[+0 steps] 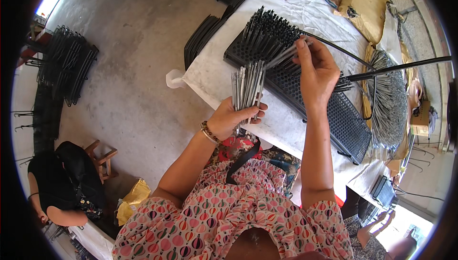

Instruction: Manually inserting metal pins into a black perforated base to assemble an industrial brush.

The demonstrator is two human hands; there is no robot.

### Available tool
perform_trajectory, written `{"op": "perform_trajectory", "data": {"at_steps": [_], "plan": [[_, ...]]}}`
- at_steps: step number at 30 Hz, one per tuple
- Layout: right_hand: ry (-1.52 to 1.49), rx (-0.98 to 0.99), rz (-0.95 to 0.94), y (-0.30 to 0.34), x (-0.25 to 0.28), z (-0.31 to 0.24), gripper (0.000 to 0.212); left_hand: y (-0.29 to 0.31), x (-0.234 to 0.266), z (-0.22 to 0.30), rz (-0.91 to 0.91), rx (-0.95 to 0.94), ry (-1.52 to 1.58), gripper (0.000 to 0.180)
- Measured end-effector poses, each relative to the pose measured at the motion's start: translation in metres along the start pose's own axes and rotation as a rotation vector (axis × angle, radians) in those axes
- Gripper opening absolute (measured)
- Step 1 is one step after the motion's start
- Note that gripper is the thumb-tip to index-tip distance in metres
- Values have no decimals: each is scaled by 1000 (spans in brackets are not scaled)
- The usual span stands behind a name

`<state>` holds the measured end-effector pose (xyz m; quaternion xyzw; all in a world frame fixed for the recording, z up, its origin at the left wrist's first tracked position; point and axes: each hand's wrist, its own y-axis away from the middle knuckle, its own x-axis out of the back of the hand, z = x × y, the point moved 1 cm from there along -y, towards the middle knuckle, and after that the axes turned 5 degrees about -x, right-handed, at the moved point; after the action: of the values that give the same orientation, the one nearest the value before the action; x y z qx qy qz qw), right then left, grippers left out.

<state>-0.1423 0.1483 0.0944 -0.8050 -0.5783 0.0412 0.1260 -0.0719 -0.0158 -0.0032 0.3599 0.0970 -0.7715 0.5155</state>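
black rods (267, 33) crowd the tray (350, 124), right end open

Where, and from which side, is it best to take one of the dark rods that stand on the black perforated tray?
Probably pinch one of the dark rods near its top, coming from above: they stand roughly upright on the tray, upper ends exposed, while close neighbours crowd the lower shafts.

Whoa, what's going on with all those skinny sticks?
The person's left hand holds a bundle of thin grey rods. The right hand pinches a few loose rods between thumb and fingers, over a long black tray full of holes. Many dark rods stand up from the tray, which rests on a table with a white cover.
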Motion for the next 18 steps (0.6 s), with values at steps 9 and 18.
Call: {"op": "perform_trajectory", "data": {"at_steps": [9, 18], "plan": [[100, 135, 52, -13, -20, 21, 22, -3, 2, -7, 90, -8, 84, 23], [211, 189, 122, -15, -24, 22, 20, 0, -1, -5, 106, 14, 59, 28]]}}
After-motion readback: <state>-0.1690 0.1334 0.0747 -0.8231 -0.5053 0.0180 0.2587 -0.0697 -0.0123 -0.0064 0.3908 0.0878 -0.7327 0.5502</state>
